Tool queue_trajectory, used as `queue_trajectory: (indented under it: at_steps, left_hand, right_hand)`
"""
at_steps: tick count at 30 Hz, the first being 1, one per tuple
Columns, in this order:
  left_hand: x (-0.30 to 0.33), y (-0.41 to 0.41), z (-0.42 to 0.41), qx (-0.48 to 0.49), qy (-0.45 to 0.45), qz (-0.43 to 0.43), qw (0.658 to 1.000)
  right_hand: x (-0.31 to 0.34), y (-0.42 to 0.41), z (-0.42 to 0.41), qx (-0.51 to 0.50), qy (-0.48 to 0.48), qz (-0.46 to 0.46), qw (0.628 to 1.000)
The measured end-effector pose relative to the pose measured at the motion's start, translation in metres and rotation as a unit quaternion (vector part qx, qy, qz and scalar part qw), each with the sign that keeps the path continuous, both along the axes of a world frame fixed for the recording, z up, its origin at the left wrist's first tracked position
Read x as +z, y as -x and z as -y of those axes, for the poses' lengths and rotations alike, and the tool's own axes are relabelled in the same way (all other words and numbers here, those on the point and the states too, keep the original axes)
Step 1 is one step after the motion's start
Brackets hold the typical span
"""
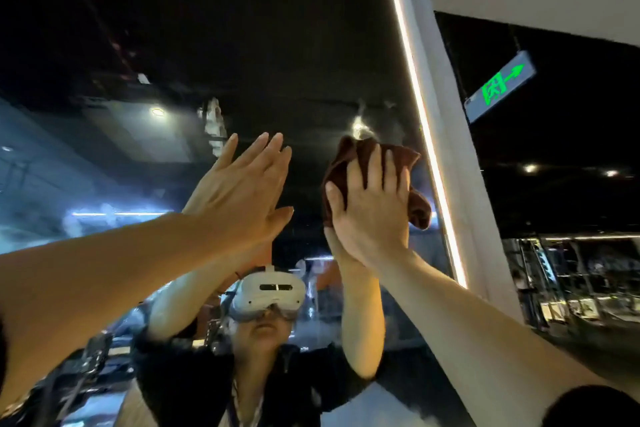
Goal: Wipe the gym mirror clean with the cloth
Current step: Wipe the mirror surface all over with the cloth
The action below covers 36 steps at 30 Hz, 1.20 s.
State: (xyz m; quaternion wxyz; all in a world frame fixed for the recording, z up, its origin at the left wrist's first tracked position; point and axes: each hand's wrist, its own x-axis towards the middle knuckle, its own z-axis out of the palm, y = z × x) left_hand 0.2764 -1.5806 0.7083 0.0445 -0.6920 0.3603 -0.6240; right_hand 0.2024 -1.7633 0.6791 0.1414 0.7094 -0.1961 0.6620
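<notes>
The gym mirror [207, 45] fills most of the view and reflects a dark ceiling and a person wearing a white headset. My right hand [372, 208] is raised high and presses a crumpled brown cloth [360, 156] flat against the glass near the mirror's right edge, with straight fingers spread over the cloth. My left hand [242, 191] is raised beside it, palm flat on the glass, fingers straight and together. Hazy smears show on the glass at the lower left [90, 222] and above the cloth.
A lit strip [420, 114] runs down the mirror's right edge along a pale pillar [460, 166]. A green exit sign [500, 85] hangs to the right. Gym racks [571, 277] stand at the far right.
</notes>
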Motion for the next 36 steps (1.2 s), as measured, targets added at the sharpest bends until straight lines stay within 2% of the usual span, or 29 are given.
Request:
queue_trajectory:
  at_steps: [2, 4, 8, 10, 13, 16, 18, 22, 24, 28, 31, 32, 36]
  left_hand:
    - [0.006, -0.001, 0.001, 0.016, -0.009, -0.04, 0.999]
    - [0.007, -0.006, 0.002, 0.0, -0.015, -0.064, 0.998]
    - [0.003, -0.012, 0.003, -0.01, -0.008, -0.04, 0.999]
    - [0.002, -0.014, 0.004, -0.016, -0.001, -0.031, 0.999]
    - [0.0, -0.016, 0.005, -0.028, 0.008, -0.028, 0.999]
    - [0.0, -0.018, 0.005, -0.031, 0.015, -0.021, 0.999]
    - [0.0, -0.018, 0.005, -0.029, 0.014, -0.017, 0.999]
    - [-0.001, -0.018, 0.005, -0.034, 0.016, -0.01, 0.999]
    - [-0.002, -0.02, 0.006, -0.039, 0.021, -0.01, 0.999]
    - [-0.003, -0.02, 0.005, -0.047, 0.025, -0.014, 0.998]
    - [-0.003, -0.018, 0.004, -0.056, 0.024, -0.017, 0.998]
    - [-0.002, -0.018, 0.003, -0.058, 0.023, -0.017, 0.998]
    - [-0.002, -0.019, 0.004, -0.064, 0.023, -0.019, 0.997]
  right_hand:
    - [-0.013, -0.003, 0.003, 0.012, 0.071, -0.045, 0.996]
    - [-0.009, 0.017, 0.019, -0.01, 0.071, -0.09, 0.993]
    - [0.032, 0.036, 0.04, -0.047, -0.097, -0.04, 0.993]
    - [0.045, 0.022, 0.03, -0.049, -0.113, -0.001, 0.992]
    - [0.042, -0.002, 0.011, -0.048, -0.037, 0.027, 0.998]
    - [0.026, -0.001, 0.015, -0.041, 0.061, -0.031, 0.997]
    - [0.026, 0.015, 0.029, -0.048, 0.081, -0.061, 0.994]
    - [0.051, 0.028, 0.041, -0.05, -0.096, 0.001, 0.994]
    - [0.057, 0.017, 0.021, -0.04, -0.111, 0.025, 0.993]
    - [0.05, -0.012, -0.02, -0.008, -0.01, -0.036, 0.999]
    - [0.05, -0.007, -0.005, -0.03, 0.051, -0.051, 0.997]
    - [0.053, -0.002, 0.006, -0.036, 0.043, -0.038, 0.998]
    - [0.061, 0.01, 0.023, -0.016, -0.099, 0.03, 0.995]
